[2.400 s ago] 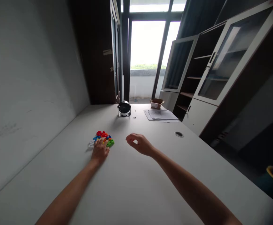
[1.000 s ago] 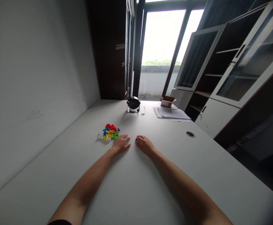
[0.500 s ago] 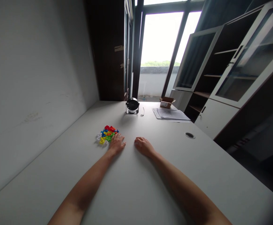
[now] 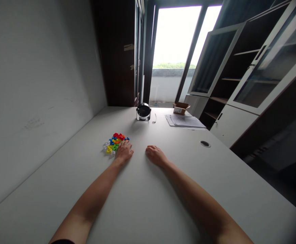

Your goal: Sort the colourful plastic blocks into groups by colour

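Note:
A small heap of colourful plastic pieces (image 4: pixel 114 142) in red, blue, yellow, green, orange and white lies on the white table, left of centre. At its right edge rests my left hand (image 4: pixel 124 150), palm down with fingers spread, covering part of the heap. Whether any piece is under that palm is hidden. Across a short gap to the right, my right hand (image 4: pixel 156 155) lies on the tabletop with its fingers curled in. The inside of that hand cannot be seen.
Farther back stand a round black-and-silver device (image 4: pixel 143 112) and a thin bent cord (image 4: pixel 154 118). Papers (image 4: pixel 184 121) and an open cardboard box (image 4: pixel 180 108) are at the back right, with a cable hole (image 4: pixel 205 144) nearer. A wall (image 4: pixel 48 101) borders the table's left side.
My left hand has shifted slightly left, farther over the heap's right edge. My right hand stays in place. The view has tilted a little.

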Demonstrator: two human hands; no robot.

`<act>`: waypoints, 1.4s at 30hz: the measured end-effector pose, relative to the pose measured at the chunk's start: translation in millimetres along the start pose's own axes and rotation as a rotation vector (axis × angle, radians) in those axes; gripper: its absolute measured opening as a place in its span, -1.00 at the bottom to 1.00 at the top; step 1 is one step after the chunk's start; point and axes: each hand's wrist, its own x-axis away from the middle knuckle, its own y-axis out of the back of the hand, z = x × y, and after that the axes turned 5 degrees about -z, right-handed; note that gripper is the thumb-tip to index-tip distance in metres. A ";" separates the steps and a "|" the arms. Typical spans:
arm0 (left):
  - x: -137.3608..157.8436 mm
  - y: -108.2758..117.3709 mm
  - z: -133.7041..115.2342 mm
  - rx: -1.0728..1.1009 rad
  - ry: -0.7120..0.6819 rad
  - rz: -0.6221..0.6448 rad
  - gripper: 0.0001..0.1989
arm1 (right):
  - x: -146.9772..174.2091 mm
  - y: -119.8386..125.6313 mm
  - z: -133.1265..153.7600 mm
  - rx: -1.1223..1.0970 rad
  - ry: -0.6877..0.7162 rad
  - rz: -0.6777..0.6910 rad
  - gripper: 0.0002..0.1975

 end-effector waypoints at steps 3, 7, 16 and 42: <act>0.2 -1.6 3.4 -0.014 0.056 -0.048 -0.67 | 0.1 0.6 1.0 -0.007 -0.001 -0.002 -0.72; -0.7 -3.3 9.8 -0.025 0.066 -0.132 -0.69 | 0.2 0.9 1.4 -0.018 0.004 -0.010 -0.74; -27.2 -13.1 25.5 -0.053 -0.030 -0.153 -0.57 | 0.5 -1.5 0.5 -0.017 -0.001 -0.032 -0.75; -26.0 -2.5 31.6 -0.030 0.146 -0.246 -0.83 | 1.0 -1.8 -1.2 -0.020 0.002 -0.038 -0.77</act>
